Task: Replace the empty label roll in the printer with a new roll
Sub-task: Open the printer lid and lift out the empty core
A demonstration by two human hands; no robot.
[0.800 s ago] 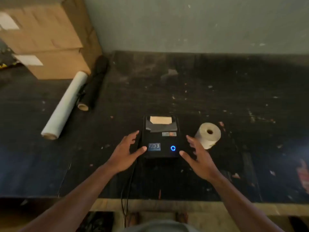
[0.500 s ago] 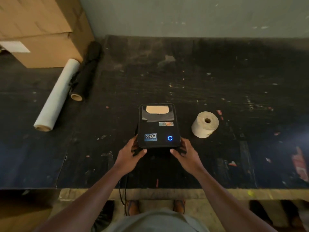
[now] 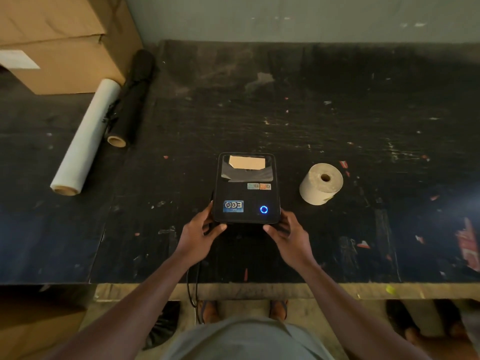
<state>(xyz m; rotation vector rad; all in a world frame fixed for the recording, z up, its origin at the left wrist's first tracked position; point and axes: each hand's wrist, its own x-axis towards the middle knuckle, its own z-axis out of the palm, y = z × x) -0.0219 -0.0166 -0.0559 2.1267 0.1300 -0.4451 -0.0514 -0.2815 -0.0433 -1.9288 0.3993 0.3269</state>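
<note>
A small black label printer (image 3: pixel 246 188) sits on the dark table (image 3: pixel 285 113), lid closed, with a blue ring light lit and a brown cardboard core showing through its top window. My left hand (image 3: pixel 198 236) grips its near left corner and my right hand (image 3: pixel 289 239) grips its near right corner. A full white label roll (image 3: pixel 320 183) lies on its side just right of the printer, untouched.
A long white film roll (image 3: pixel 84 139) and a black roll (image 3: pixel 130 100) lie at the left, beside stacked cardboard boxes (image 3: pixel 59 42). A black cable (image 3: pixel 193 287) drops over the table's front edge. A wall closes off the back.
Both hands came in from beside the printer and closed on its near corners. Since half a second ago they have hardly moved.
</note>
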